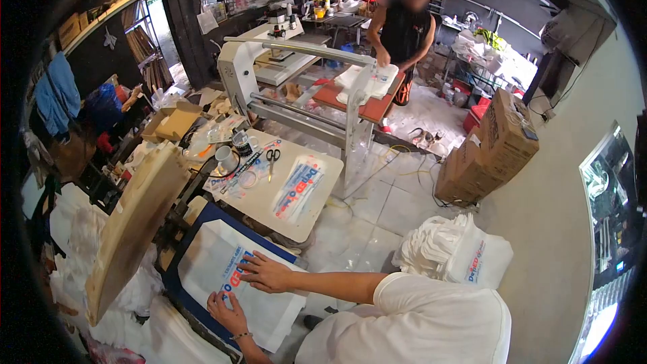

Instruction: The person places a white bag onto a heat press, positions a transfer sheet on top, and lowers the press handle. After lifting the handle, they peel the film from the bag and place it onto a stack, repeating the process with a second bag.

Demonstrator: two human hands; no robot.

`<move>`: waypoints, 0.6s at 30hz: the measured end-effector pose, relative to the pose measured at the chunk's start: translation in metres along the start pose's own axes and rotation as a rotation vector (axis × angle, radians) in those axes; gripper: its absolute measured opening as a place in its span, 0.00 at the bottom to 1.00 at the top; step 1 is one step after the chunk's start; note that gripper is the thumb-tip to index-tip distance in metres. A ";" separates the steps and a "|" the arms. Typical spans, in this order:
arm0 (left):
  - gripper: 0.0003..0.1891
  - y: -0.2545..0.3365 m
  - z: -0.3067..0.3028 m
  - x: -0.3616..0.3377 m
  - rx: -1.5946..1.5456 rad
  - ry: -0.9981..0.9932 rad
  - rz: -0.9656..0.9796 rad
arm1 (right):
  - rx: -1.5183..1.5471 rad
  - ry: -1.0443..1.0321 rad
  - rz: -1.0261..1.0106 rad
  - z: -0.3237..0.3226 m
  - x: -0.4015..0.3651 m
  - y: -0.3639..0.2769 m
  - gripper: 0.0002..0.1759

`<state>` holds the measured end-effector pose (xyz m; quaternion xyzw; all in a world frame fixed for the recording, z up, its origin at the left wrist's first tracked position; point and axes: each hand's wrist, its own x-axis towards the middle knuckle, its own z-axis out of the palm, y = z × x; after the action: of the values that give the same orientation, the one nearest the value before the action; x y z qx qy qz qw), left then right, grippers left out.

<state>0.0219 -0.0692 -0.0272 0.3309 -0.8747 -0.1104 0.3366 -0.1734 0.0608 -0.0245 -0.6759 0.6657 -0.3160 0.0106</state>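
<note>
A white cloth piece (202, 263) lies on the blue-edged lower bed (176, 296) of a heat press, with blue and red lettering across its middle. My right hand (266, 274) rests flat on the upper part of the lettering, fingers stretched out. Just below it, my left hand (228, 311), with a bracelet at the wrist, lies at the lower end of the print, fingers apart. Both palms hide part of the letters. The press's thick upper plate (138, 229) stands swung up to the left of the bed.
On a cream board (303, 219) beyond the press lie printed transfer sheets (298, 189), scissors (272, 156) and a white mug (226, 158). Printed white cloths (445, 249) are stacked at right near cardboard boxes (488, 148). A person (408, 27) handles white cloth across the room.
</note>
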 end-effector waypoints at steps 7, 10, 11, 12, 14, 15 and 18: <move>0.15 0.001 -0.001 0.000 0.023 -0.018 -0.012 | -0.006 -0.017 0.012 -0.004 0.001 -0.003 0.22; 0.15 0.002 -0.001 0.000 0.027 -0.021 -0.010 | -0.008 -0.016 0.012 -0.004 0.001 -0.003 0.22; 0.15 0.003 -0.002 0.000 0.020 -0.024 -0.021 | -0.011 -0.015 0.010 -0.005 0.001 -0.003 0.22; 0.16 0.004 -0.002 0.000 0.014 -0.027 -0.031 | -0.015 -0.013 0.008 -0.005 0.001 -0.003 0.22; 0.15 0.003 -0.001 0.002 0.010 -0.008 -0.004 | -0.021 -0.003 0.006 -0.005 0.002 -0.002 0.22; 0.15 0.001 -0.002 0.001 0.009 0.009 0.021 | -0.025 0.006 0.005 -0.004 0.002 -0.002 0.22; 0.15 -0.001 0.000 0.002 -0.014 0.013 0.028 | -0.029 0.014 -0.006 0.001 0.000 0.001 0.22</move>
<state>0.0214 -0.0709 -0.0265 0.3167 -0.8763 -0.1097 0.3462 -0.1743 0.0601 -0.0258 -0.6759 0.6681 -0.3111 -0.0050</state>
